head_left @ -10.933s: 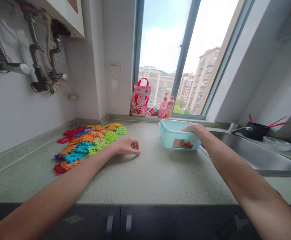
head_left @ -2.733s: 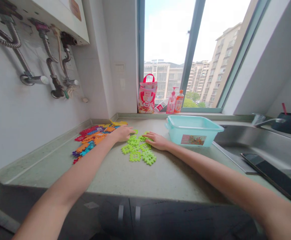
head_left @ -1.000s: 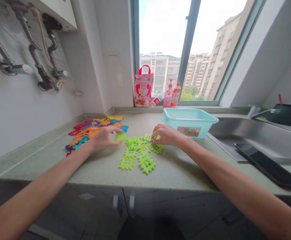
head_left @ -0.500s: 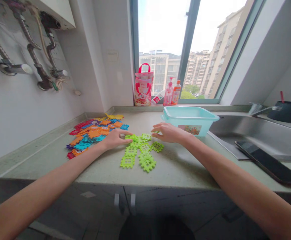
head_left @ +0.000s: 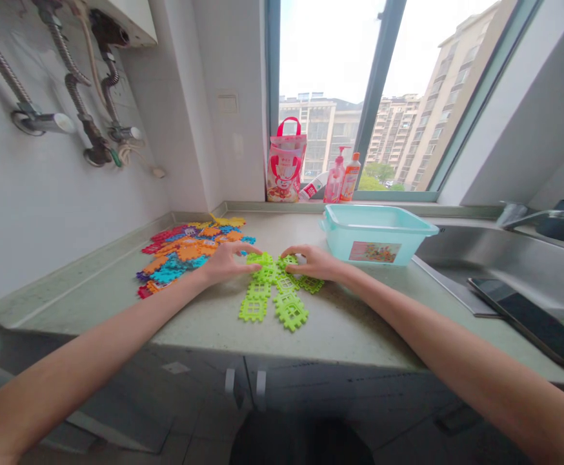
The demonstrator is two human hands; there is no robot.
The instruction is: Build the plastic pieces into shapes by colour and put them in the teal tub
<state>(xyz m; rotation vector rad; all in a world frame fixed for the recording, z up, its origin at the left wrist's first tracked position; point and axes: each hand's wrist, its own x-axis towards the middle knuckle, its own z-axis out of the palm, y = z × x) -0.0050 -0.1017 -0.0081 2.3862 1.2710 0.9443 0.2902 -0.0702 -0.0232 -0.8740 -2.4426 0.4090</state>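
- The left hand [head_left: 222, 263] is curving in from the left, thumb and fingers standing apart in a C shape, with its fingertips reaching the far left edge of the bright green, toothed plastic lattice squares [head_left: 292, 311]; I cannot tell whether it is gripping one.
- The right hand [head_left: 315, 263] is facing it from the other side, thumb and fingers more narrowly parted around a green piece at the far right of the cluster; whether it is pinching or only touching that piece, I cannot tell.
- The green squares are lying in an overlapping cluster between the two hands on the pale speckled stone countertop [head_left: 350, 339], spreading from the fingertips toward the near edge; one is lying just on the near side of the right hand.
- A heap of red, orange, blue and yellow toothed plastic pieces [head_left: 188, 248] is lying beyond the left hand and forearm.
- A pale turquoise plastic bin [head_left: 335, 242] is standing beyond the right hand, near the stainless steel sink [head_left: 519, 271].
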